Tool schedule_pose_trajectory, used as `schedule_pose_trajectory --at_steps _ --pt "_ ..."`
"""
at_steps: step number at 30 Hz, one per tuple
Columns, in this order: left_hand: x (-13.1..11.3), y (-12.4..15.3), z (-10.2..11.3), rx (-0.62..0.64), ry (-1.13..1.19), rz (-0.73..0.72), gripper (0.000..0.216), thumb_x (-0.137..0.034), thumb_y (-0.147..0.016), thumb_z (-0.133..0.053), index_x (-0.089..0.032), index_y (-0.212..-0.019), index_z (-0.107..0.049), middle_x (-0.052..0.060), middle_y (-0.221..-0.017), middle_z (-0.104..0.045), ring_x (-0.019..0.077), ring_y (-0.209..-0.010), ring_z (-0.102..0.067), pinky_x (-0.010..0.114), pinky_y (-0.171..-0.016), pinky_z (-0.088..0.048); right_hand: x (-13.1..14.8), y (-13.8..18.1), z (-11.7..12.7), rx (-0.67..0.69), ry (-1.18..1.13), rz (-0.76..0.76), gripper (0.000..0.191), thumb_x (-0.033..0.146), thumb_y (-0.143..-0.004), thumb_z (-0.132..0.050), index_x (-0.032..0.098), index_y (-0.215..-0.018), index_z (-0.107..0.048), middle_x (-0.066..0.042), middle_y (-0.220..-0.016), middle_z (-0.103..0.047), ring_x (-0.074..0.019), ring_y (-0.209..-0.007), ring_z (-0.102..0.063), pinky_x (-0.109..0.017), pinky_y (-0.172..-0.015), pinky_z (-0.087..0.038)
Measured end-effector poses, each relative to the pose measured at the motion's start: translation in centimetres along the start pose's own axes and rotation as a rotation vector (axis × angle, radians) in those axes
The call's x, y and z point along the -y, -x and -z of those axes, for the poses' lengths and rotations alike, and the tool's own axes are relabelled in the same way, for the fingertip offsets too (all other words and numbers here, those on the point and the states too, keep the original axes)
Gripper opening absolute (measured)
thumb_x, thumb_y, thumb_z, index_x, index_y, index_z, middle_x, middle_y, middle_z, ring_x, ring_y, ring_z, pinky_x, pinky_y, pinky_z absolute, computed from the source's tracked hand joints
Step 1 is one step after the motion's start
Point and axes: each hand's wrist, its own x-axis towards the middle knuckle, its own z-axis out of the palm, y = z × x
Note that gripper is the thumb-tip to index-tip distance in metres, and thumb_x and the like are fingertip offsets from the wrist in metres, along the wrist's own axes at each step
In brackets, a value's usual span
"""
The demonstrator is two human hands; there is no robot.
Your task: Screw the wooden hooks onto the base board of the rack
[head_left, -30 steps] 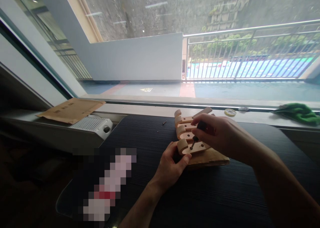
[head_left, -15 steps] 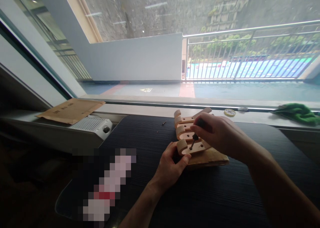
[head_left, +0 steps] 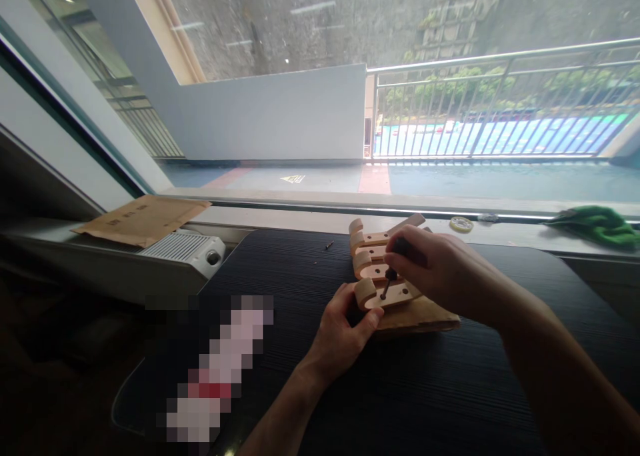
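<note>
Two grips are pinching near the desk's [head_left: 280,296] far edge: left hand [head_left: 345,324], a likely light, stiff wooden rack's [head_left: 397,296] surest corner; right hand [head_left: 443,269], a screwdriver [head_left: 391,275].

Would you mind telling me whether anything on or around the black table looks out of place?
Mildly, yes: a small, dark metal screw-like piece lies loose on the black wood-grained table, apart from the pale curved wooden hooks. Nothing looks spilled or visibly damaged.
</note>
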Motion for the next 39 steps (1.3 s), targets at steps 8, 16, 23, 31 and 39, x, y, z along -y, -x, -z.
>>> schedule_pose_trajectory --at_steps 8,16,23,31,39 --pt "0.2 0.0 0.0 -0.001 -0.001 0.005 0.019 -0.027 -0.082 -0.061 -0.019 -0.1 -0.06 0.001 -0.093 -0.062 0.0168 -0.089 -0.058 0.026 -0.081 -0.045 0.3 0.7 0.7 0.01 0.015 0.049 0.019 0.043 -0.085 -0.052 0.026 -0.091 -0.056 0.005 -0.066 -0.058 -0.0107 -0.055 -0.047 -0.024 -0.051 -0.029" --pt "-0.1 0.0 0.1 -0.005 -0.004 0.019 0.02 -0.026 -0.082 -0.061 -0.021 -0.101 -0.06 0.001 -0.096 -0.063 0.0169 -0.091 -0.059 0.026 -0.082 -0.045 0.0 0.1 0.1 0.025 -0.019 0.042 0.024 0.043 -0.088 -0.047 0.022 -0.077 -0.05 0.003 -0.066 -0.058 -0.0109 -0.056 -0.046 -0.025 -0.052 -0.03" --pt "0.2 -0.1 -0.1 -0.016 -0.01 0.02 0.022 -0.025 -0.081 -0.061 -0.02 -0.103 -0.06 0.002 -0.098 -0.063 0.0178 -0.092 -0.059 0.028 -0.085 -0.044 -0.3 -0.2 -0.3 -0.042 0.023 -0.017 0.026 0.046 -0.088 -0.045 0.022 -0.077 -0.048 0.004 -0.062 -0.055 -0.011 -0.054 -0.045 -0.025 -0.05 -0.029" --pt "0.2 0.0 -0.1 -0.018 -0.008 0.013 0.021 -0.028 -0.081 -0.062 -0.02 -0.1 -0.061 0.001 -0.095 -0.063 0.0175 -0.09 -0.059 0.027 -0.083 -0.045 0.1 0.3 0.3 0.016 -0.053 0.072 0.017 0.04 -0.088 -0.048 0.024 -0.088 -0.056 0.004 -0.068 -0.059 -0.0112 -0.057 -0.049 -0.024 -0.052 -0.031" --pt "0.2 0.0 0.0 -0.014 -0.012 0.011 0.022 -0.025 -0.082 -0.061 -0.02 -0.103 -0.06 0.002 -0.1 -0.063 0.0175 -0.094 -0.058 0.027 -0.087 -0.043 -0.3 -0.3 -0.2 -0.054 0.01 -0.007 0.022 0.044 -0.088 -0.047 0.023 -0.084 -0.051 0.005 -0.06 -0.054 -0.0114 -0.053 -0.045 -0.025 -0.05 -0.028"
